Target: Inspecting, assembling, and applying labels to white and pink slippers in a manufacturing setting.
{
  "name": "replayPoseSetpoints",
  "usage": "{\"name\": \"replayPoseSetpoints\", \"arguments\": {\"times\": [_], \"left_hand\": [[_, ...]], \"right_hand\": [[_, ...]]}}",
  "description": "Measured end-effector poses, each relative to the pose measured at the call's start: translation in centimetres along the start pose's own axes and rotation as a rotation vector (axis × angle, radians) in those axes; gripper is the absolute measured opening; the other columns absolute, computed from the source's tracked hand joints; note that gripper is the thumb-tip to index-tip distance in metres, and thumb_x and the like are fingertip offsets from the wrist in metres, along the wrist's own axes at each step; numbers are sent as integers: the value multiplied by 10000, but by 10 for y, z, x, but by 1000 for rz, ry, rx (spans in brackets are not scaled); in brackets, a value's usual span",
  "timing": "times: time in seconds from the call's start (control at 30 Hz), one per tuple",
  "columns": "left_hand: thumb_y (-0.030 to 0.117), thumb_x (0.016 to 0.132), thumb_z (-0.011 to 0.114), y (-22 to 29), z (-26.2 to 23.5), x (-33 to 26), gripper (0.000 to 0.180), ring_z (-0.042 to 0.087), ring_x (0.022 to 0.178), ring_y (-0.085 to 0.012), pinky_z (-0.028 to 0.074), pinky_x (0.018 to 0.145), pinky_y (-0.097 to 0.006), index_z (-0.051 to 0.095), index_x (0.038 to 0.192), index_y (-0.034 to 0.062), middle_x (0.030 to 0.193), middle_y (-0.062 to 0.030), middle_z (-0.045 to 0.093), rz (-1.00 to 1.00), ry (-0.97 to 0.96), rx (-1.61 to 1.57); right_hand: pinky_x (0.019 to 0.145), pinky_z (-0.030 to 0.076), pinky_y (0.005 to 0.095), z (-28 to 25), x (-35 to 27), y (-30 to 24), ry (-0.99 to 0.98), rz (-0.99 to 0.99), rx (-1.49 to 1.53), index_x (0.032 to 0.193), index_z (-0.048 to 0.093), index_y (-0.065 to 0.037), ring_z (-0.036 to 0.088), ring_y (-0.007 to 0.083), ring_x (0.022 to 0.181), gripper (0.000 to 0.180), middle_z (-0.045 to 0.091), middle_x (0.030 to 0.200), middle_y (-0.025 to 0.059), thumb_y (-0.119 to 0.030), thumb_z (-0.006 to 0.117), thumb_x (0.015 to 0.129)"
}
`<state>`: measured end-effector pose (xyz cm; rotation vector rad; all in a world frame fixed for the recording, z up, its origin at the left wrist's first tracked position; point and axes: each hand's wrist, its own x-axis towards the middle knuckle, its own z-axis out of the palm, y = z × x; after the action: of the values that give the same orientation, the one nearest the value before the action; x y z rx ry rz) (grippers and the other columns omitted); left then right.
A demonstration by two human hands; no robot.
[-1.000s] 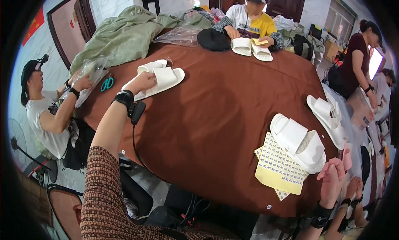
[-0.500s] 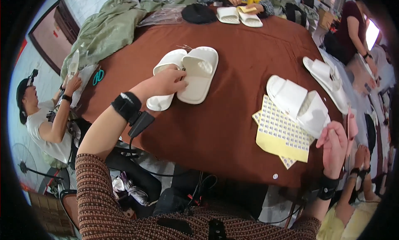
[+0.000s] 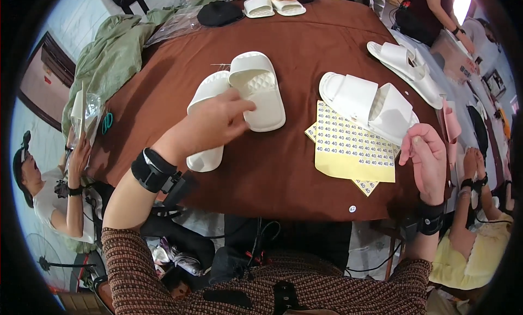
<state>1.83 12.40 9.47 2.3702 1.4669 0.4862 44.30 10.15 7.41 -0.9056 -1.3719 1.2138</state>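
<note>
My left hand [image 3: 210, 124] lies on a pair of white slide sandals [image 3: 256, 89] on the brown-covered round table [image 3: 305, 53], fingers gripping them at the near side. One sandal sits partly under my palm, the other beside my fingertips. My right hand [image 3: 427, 157] hovers at the table's near right edge with fingers loosely curled and nothing visible in it, just beside yellow sticker sheets [image 3: 351, 149]. A second pair of white sandals [image 3: 370, 105] rests on the upper part of those sheets.
More white sandals lie at the far side [image 3: 272, 5] and the right [image 3: 406, 70]. A black cap [image 3: 218, 12] and green cloth [image 3: 114, 56] sit at the far left. Other people work around the table: left [image 3: 52, 195], far right [image 3: 436, 10], near right [image 3: 479, 228].
My left hand has pulled the pair of sandals across the table toward me. My right hand has risen a little beside the sticker sheets.
</note>
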Motion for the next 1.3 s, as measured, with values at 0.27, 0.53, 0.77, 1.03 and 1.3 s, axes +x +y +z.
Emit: {"name": "replayPoseSetpoints", "arguments": {"times": [0.27,0.53,0.77,1.03,1.3], "left_hand": [[218,779,775,15,26,15,413,541,1075,-335,442,936,-428,588,1119,79,1121,-117,552,196,-59,338],[130,796,734,22,27,-1,355,546,1015,-347,442,903,-442,588,1114,71,1070,-133,561,205,-43,258],[111,781,744,48,23,-50,395,557,1045,-356,441,913,-435,579,1134,44,1107,-150,557,159,-86,251],[73,812,735,18,6,-74,338,557,1106,-355,456,964,-413,635,1132,30,1171,-161,594,69,225,147],[90,829,676,-45,-9,-48,533,561,1071,-266,500,823,-324,526,1337,35,1261,-145,535,-214,205,-15]], "right_hand": [[643,473,247,4,-1,6,-30,9,-37,1046,598,-2,575,118,673,131,631,820,65,-89,516,991],[650,483,247,-1,-10,6,-1,32,-53,1041,602,1,581,116,683,130,636,820,62,-93,528,989],[645,476,244,-1,-13,4,-14,25,-71,1031,603,3,576,109,683,128,635,822,56,-88,523,990],[641,469,239,10,-9,2,-50,16,-92,1040,604,7,570,102,685,134,632,823,52,-82,517,990],[667,468,230,20,-7,-7,-95,-8,-166,1053,611,11,574,94,709,136,635,843,37,-50,516,978]]}}
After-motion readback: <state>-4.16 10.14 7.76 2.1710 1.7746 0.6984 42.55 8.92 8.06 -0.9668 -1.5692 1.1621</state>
